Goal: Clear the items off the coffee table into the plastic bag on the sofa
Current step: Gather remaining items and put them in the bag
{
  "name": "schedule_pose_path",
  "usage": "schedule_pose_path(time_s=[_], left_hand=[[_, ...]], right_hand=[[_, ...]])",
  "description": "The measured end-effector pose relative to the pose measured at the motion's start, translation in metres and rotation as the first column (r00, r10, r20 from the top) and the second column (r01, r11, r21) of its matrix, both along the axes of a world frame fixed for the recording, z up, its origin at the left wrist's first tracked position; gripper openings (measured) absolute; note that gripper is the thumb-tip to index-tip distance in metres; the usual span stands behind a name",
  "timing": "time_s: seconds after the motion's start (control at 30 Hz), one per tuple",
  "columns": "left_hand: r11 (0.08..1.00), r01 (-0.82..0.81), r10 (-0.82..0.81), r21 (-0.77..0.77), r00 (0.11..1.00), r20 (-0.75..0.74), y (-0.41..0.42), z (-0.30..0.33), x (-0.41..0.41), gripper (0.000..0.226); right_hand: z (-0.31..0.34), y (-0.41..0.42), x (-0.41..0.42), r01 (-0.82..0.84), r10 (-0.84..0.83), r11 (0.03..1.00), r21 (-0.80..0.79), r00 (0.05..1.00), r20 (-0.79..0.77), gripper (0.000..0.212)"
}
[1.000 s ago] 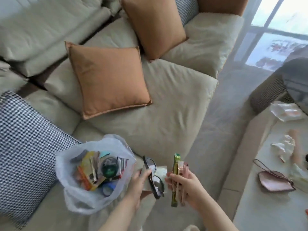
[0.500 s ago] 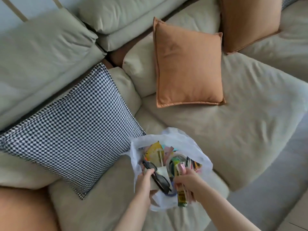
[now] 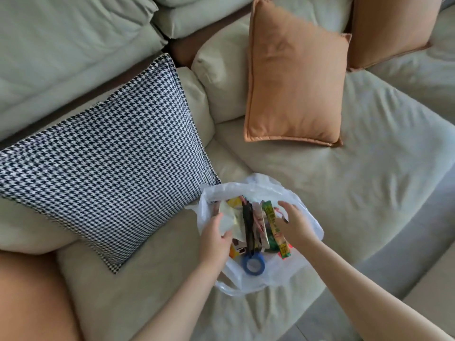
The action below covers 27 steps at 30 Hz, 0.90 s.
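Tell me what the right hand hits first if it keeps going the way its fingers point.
The right hand is open over the plastic bag, fingers aimed up-left. It would likely meet the green snack packet first, though depth from this view is unclear.

Both hands over the plastic bag [image 3: 253, 274] (open-mouthed, on the sofa [image 3: 357, 193]); left hand [image 3: 216, 235] holds white paper [image 3: 227, 217].

Head cam, looks down, near sofa [image 3: 344, 193].

I can read no text here: the green packet [image 3: 275, 227] in the bag [image 3: 256, 274] carries yellow printing (too blurred to make out), and other wrappers show nothing legible.
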<state>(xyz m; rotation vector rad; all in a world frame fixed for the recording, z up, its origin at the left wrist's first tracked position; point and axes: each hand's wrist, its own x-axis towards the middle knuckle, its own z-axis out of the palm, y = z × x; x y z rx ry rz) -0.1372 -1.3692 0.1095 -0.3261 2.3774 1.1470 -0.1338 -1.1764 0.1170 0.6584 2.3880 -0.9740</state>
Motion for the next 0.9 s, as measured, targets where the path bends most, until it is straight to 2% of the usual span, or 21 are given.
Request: schedule_pose_path(time_s=[0.03, 0.1, 0.17, 0.23, 0.33, 0.47, 0.57, 0.63, 0.73, 0.83, 0.9], left_hand=[[0.998, 0.017, -0.025, -0.066, 0.992, -0.126, -0.004, 0.0, 0.003, 0.046], [0.955, 0.012, -0.128, -0.298, 0.919, -0.372, -0.012, -0.002, 0.007, 0.042], [0.886, -0.046, -0.182, -0.462, 0.881, -0.436, -0.017, -0.008, 0.004, 0.047], [0.892, -0.066, -0.096, -0.447, 0.94, -0.329, -0.017, -0.008, 0.002, 0.055], [0.938, -0.006, -0.04, -0.347, 0.991, -0.127, -0.018, -0.008, 0.0, 0.061], [0.952, 0.06, -0.11, -0.299, 0.982, -0.153, -0.02, 0.006, -0.025, 0.063], [0.967, 0.032, -0.069, -0.252, 0.988, -0.138, -0.025, 0.024, -0.06, 0.065], [0.975, 0.024, -0.052, -0.22, 0.991, -0.121, -0.028, 0.034, -0.074, 0.064], [0.976, 0.067, -0.087, -0.209, 0.992, -0.087, -0.025, 0.037, -0.069, 0.064], [0.972, 0.085, -0.095, -0.22, 0.995, -0.036, -0.023, 0.032, -0.052, 0.069], [0.929, 0.131, -0.151, -0.345, 0.988, -0.032, -0.022, 0.028, -0.04, 0.08]], right_hand=[[-0.002, 0.007, 0.001, 0.006, -0.002, 0.996, 0.086, 0.999, -0.049, 0.047], [-0.011, 0.017, 0.0, 0.033, -0.013, 0.976, 0.216, 0.995, -0.094, 0.05], [-0.022, 0.022, -0.001, 0.029, -0.02, 0.965, 0.261, 0.999, -0.035, 0.062], [-0.028, 0.021, -0.001, 0.015, -0.03, 0.974, 0.227, 0.998, 0.064, 0.068], [-0.028, 0.021, -0.005, 0.072, -0.09, 0.979, 0.189, 0.992, 0.088, 0.051], [-0.004, 0.028, -0.031, 0.174, -0.168, 0.983, 0.058, 0.981, -0.099, 0.041], [0.024, 0.045, -0.074, 0.27, -0.27, 0.962, -0.036, 0.93, -0.251, 0.038], [0.038, 0.054, -0.094, 0.304, -0.326, 0.945, -0.12, 0.904, -0.275, 0.042], [0.042, 0.049, -0.088, 0.314, -0.353, 0.925, -0.216, 0.919, -0.174, 0.056], [0.03, 0.037, -0.052, 0.221, -0.239, 0.963, -0.156, 0.965, -0.11, 0.079], [0.018, 0.03, -0.025, 0.192, -0.206, 0.969, -0.154, 0.976, -0.077, 0.084]])
